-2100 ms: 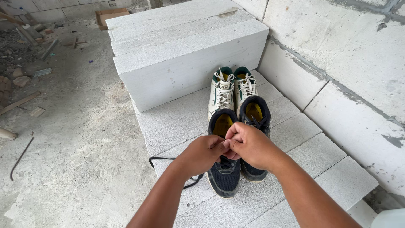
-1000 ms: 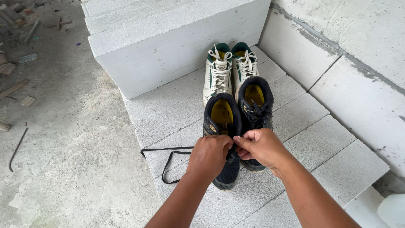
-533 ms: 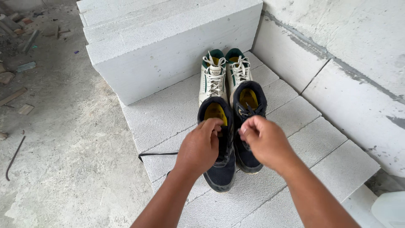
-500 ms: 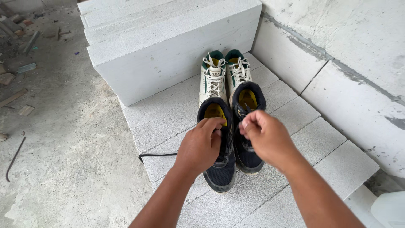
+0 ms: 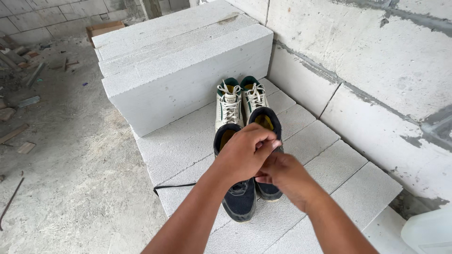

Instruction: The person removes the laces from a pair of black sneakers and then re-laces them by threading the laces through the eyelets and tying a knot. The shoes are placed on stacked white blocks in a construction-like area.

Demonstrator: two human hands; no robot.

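Grey concrete floor [image 5: 61, 155] lay on the left, with small pieces of wood and rubble far back. Beside it a low platform of pale blocks [image 5: 325, 155] met a wall of the same blocks [image 5: 376, 61], and several larger blocks [image 5: 179, 61] were stacked on its far end.

On the platform stood two pairs of shoes, one behind the other. The white and green sneakers [image 5: 238, 101] were at the back, laced, just against the stacked blocks. The dark blue shoes [image 5: 245, 197] with yellow insoles were in front of them, side by side and touching each other.

Both hands were above the dark pair. The left hand [image 5: 245, 153] was curled, its fingers bent down over the opening of the shoes. The right hand [image 5: 282, 171] was just below it and touching it, also closed. I think both were pinching the lace, but the fingers hid the grip, so I could not tell for sure. A loose black lace [image 5: 174, 186] ran from under the left wrist to the left edge of the platform.

A white plastic container [image 5: 426, 233] stood low at the right corner.
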